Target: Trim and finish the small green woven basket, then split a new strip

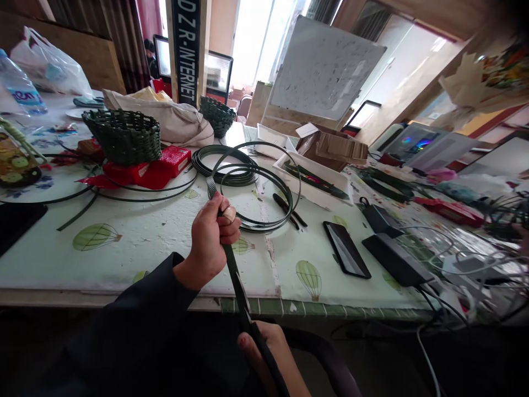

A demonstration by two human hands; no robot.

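My left hand [210, 237] is closed around a dark green plastic strap [211, 186], with a tan wrap on one finger. The strap sticks out above the fist and also runs down below it. Black-handled scissors [244, 311] are in my right hand [270, 344], below the table's front edge. Their blades point up toward the left fist, along the lower part of the strap; whether they touch it I cannot tell. Beyond the left fist, loops of the same strap [295, 187] lie on the table by a thicker coil [198, 160].
A woven green basket [124, 138] stands on red boxes [176, 160] at the left, a smaller basket [217, 117] farther back. To the right are a dark slim tool [285, 207], a phone [347, 251], a white tray [326, 201], a cardboard box [336, 146] and tangled cables [450, 242].
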